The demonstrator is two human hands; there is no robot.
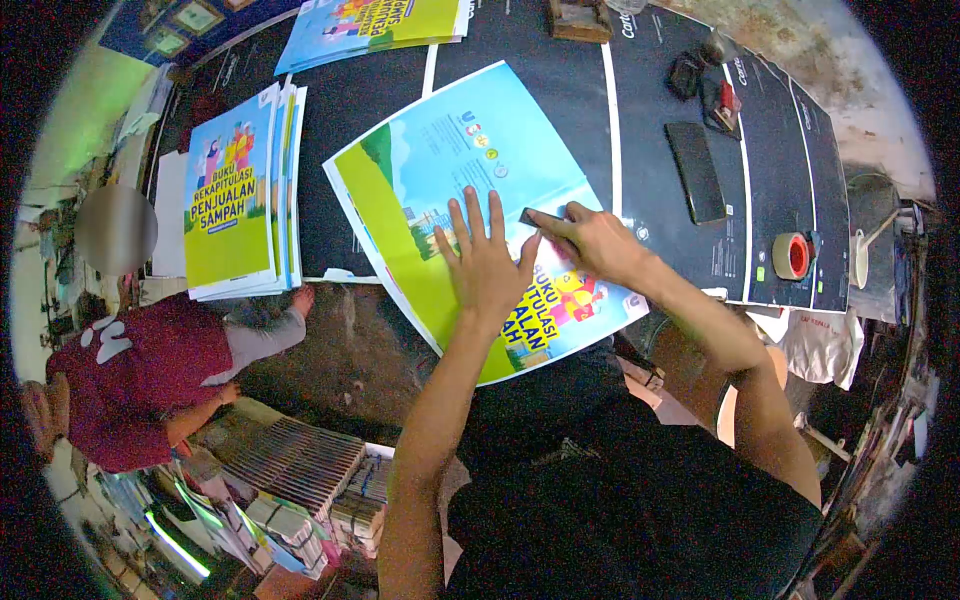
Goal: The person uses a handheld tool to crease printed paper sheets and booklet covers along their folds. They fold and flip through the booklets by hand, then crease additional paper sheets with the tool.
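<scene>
Cover [530, 130] is laid on the surface [335, 235], its near edge overhanging. It is touched by the left hand [487, 268], fingers spread wide; a small dark tool [527, 215] is held against it by the right hand [605, 245]. Phone [695, 172] and tape [792, 256] are placed rightward, booklets [232, 200] leftward.

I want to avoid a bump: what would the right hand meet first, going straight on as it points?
Most likely the left hand, around its index finger, just past the small dark tool in the right hand; height is hard to judge.
</scene>
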